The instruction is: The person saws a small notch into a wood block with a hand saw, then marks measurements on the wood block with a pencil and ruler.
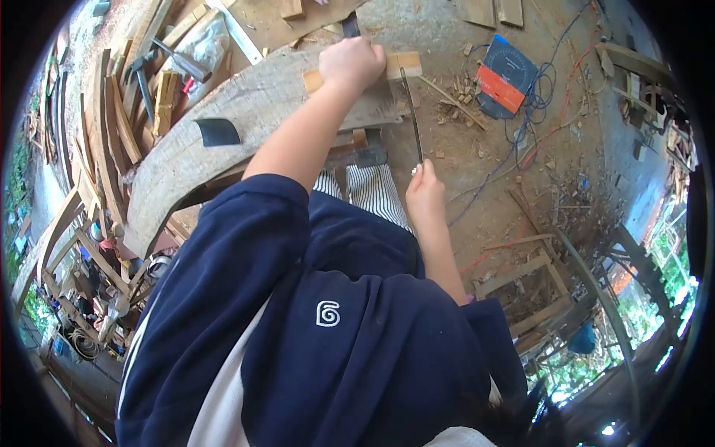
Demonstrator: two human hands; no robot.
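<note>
My left hand is closed over a short light wood strip and holds it down on a weathered curved plank. The strip's right end sticks out past the plank's edge. In my right hand is a hand saw, seen nearly edge-on as a thin dark line. Its far end lies against the strip, to the right of my left hand. My fingers hide the saw's handle. A dark curved piece rests on the plank, left of my left forearm.
A hammer lies among timber offcuts at the upper left. On the ground to the right are a black-and-orange disc package, a tangled blue cable, an orange cord and wood chips. A wooden frame lies at the lower right.
</note>
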